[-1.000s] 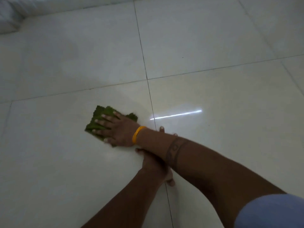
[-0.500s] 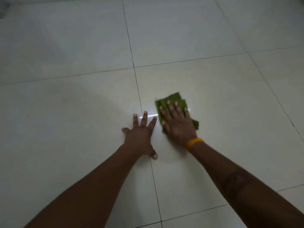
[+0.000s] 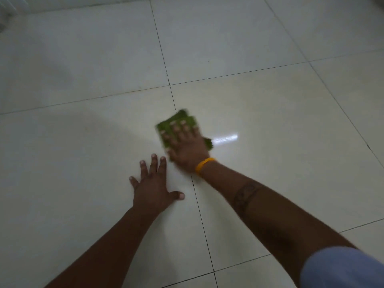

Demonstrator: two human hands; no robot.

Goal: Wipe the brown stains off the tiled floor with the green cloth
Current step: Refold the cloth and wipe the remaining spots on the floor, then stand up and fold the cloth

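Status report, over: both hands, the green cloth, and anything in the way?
Right hand flat on green cloth, pressing it to the floor, blurred. Left hand spread on the tile, empty. No obstacle seen.

Left hand (image 3: 154, 189) rests flat, fingers spread; right hand (image 3: 188, 150), blurred, seems pressed palm-down, both arms extended forward.

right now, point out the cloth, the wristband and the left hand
cloth (image 3: 166, 129), head view, green corner left of the fingers
wristband (image 3: 203, 164), head view, middle of the yellow band
left hand (image 3: 152, 189), head view, back of the hand
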